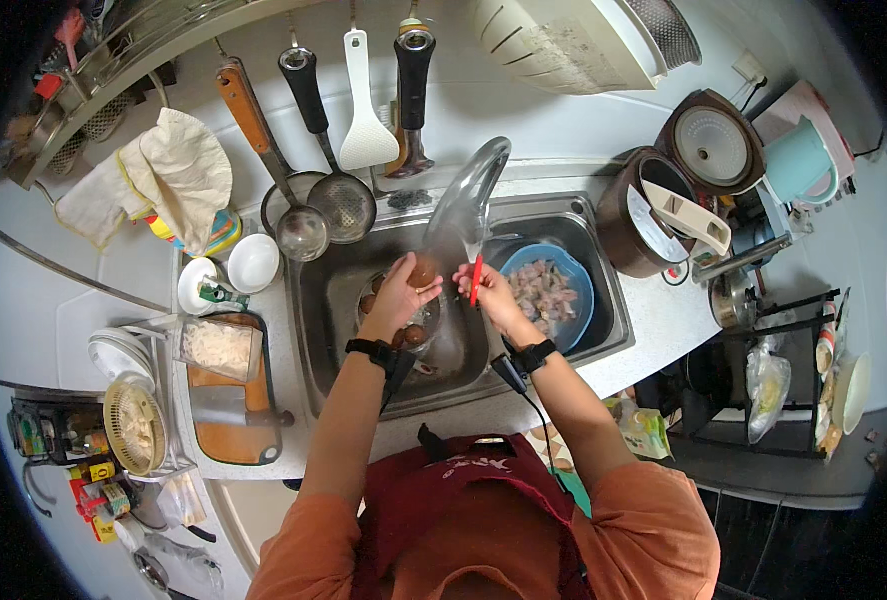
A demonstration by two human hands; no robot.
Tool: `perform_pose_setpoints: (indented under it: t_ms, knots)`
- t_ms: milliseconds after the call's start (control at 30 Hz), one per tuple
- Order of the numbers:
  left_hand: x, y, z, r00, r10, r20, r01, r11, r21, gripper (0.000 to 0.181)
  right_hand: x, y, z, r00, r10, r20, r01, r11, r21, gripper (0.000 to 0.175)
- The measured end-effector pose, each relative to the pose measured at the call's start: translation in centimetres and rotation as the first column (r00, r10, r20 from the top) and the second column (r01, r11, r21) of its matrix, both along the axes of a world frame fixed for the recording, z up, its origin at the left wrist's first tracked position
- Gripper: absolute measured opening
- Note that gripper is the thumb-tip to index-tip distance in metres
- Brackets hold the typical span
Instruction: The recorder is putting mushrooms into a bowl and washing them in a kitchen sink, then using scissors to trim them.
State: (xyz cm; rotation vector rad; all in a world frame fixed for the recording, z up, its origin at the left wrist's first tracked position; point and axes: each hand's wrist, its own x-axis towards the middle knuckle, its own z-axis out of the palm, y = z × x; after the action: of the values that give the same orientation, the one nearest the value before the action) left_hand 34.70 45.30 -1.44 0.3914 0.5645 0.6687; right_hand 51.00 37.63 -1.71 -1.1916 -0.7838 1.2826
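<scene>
My left hand [402,296] holds a round brown vegetable [422,271], its exact kind unclear, over the left basin of a steel sink [454,375]. Under that hand, a bowl [434,330] holds several similar brown pieces. My right hand [490,295] grips a red-handled tool [477,280], possibly a peeler, beside the left hand and near the divider between the basins. Its working end is hard to make out. Behind both hands the curved metal faucet [488,169] rises. In the right basin, a blue basin [587,289] contains pale pinkish cut meat pieces.
Left of the sink, a cleaver [222,405] and a clear container of pale slices [218,349] rest on a wooden cutting board [237,446]. Ladles [303,232] hang behind. A brown rice cooker [623,232] stands at right.
</scene>
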Motion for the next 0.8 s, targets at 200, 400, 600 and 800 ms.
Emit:
perform_pose_setpoints:
  t_ms: [200, 400, 600, 800]
  knots:
    - [0.8, 0.1, -0.5, 0.995, 0.031, -0.099, -0.039, 0.996, -0.079, 0.036, -0.2, -1.0, -0.1, 0.993, 0.086, 0.086, -0.074, 0.987, -0.141, 0.029]
    - [1.1, -0.7, -0.1, 0.993, 0.104, 0.052, -0.1, 0.993, -0.066, 0.031, -1.2, 0.5, 0.1, 0.996, 0.07, 0.063, -0.064, 0.994, -0.092, 0.029]
    - [0.4, -0.7, -1.1, 0.977, 0.132, 0.168, -0.132, 0.991, -0.009, 0.027, -4.6, 2.6, 0.7, 0.99, -0.02, 0.139, 0.025, 0.999, -0.036, 0.026]
    - [-0.2, -1.0, -0.8, 0.969, 0.205, 0.14, -0.205, 0.979, -0.016, 0.026, -5.4, 3.3, -0.1, 0.995, -0.092, 0.032, 0.091, 0.995, 0.027, 0.017]
